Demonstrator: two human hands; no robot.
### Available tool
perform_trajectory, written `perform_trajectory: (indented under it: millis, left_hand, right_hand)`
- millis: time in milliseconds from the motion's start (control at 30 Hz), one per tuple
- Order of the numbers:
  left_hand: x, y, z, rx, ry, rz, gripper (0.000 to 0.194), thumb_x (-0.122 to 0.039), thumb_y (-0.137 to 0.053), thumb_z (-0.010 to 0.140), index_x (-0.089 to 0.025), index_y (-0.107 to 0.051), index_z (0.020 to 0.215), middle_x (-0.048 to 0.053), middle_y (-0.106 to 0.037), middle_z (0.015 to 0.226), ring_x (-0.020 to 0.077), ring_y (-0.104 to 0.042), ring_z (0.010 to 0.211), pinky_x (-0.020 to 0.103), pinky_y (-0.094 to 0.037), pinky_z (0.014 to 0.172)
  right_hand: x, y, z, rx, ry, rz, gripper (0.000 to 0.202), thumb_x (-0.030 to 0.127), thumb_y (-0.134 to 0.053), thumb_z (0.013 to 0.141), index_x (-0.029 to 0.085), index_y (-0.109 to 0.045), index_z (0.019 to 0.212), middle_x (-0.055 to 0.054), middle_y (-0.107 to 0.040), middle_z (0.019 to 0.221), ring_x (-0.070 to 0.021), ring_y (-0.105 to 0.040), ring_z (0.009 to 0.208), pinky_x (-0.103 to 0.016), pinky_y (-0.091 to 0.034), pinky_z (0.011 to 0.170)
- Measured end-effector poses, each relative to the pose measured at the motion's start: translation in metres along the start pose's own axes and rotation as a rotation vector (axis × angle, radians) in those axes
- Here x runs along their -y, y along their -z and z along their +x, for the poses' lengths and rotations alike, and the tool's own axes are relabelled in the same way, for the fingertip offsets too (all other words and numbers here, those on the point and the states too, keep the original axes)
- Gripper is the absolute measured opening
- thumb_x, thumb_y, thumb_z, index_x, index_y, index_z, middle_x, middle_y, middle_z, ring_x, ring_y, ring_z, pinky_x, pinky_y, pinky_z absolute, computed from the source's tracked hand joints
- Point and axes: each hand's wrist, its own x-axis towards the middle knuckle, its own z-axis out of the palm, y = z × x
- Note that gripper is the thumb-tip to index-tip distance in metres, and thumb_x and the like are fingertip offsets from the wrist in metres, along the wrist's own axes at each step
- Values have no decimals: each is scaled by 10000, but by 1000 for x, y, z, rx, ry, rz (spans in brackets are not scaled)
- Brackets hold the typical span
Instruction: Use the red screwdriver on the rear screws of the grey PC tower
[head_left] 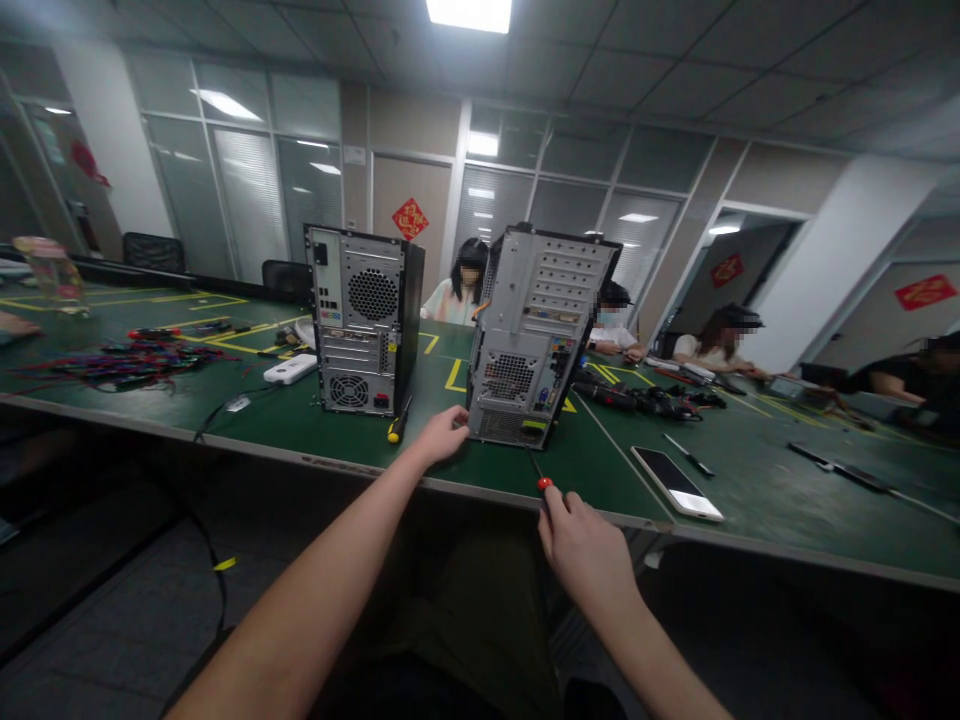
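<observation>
A grey computer case (525, 330) stands upright with its back panel facing me, slightly tilted in the view. At its lower left corner, my left hand (444, 436) has its fingers curled against the edge, gripping it. My right hand (586, 535) is closed around a screwdriver (545, 484) with a red handle. The shaft points up at the bottom edge of the case; whether the tip touches a screw is too small to tell. To the left stands a second computer case (356, 335), also back side towards me. A yellow-and-black screwdriver (397, 428) lies beside it.
A white power strip (290, 369) and a tangle of thin coloured cables (135, 365) lie at left. On the right are a phone (675, 484), a thin tool (688, 455) and bundled black cables (637, 395). Several people sit across the green table (757, 470).
</observation>
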Motion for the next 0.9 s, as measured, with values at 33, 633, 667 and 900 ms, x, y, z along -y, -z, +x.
perform_trajectory:
  millis: [33,633,667,900]
  left_hand:
    - [0,0,0,4,-1,7,248,-118,-575,827,-173,-699,1034,49,-742,962,179,-671,858,285,-516,865]
    - [8,-2,4,15,-4,13,279,-85,-570,803,-166,-703,1034,55,-745,1022,166,-672,852,288,-532,873]
    - [8,-2,4,13,-3,15,279,-81,-571,801,-166,-704,1031,54,-745,1021,164,-672,850,286,-532,875]
    - [2,1,1,20,17,19,271,-97,-580,808,-171,-709,1034,50,-751,1011,160,-672,815,275,-533,834]
  right_hand:
    - [-3,5,3,42,16,-20,147,263,-562,989,187,-625,1099,-26,-613,753,-183,-641,635,-284,-289,494]
    - [18,11,1,218,-461,312,154,355,-512,1032,204,-503,1005,-25,-677,683,-226,-690,601,-280,-312,559]
    - [20,10,0,211,-491,335,154,358,-514,1029,205,-509,1007,-24,-675,683,-226,-685,603,-278,-311,565]
    - [25,7,0,189,-651,483,170,366,-526,1009,199,-547,1029,-28,-665,701,-202,-635,609,-262,-300,598]
